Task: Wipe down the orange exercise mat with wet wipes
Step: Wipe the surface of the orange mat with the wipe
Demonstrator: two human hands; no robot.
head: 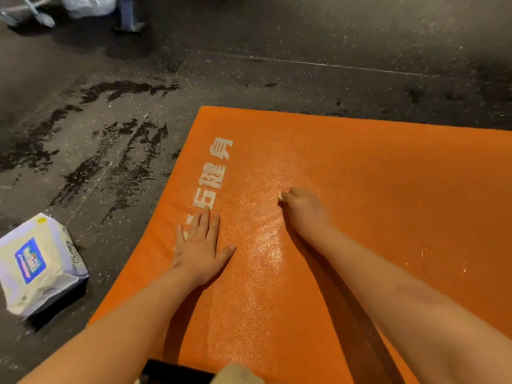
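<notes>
The orange exercise mat [374,176] lies on a dark floor and fills the right half of the view, with white printed characters along its left side. My left hand [199,248] lies flat on the mat near that print, fingers straight. My right hand [303,209] sits farther up the mat, fingers curled over a small white wet wipe [281,197] that it presses to the surface; only a corner of the wipe shows. A glossy wet streak runs down the mat between my hands. A white pack of wet wipes [38,264] with a blue label lies on the floor left of the mat.
The dark speckled floor [105,151] has wet smears left of the mat. At the top left stand metal equipment legs [33,12] and a pale bag [88,5]. A beige edge of clothing [238,374] shows at the bottom.
</notes>
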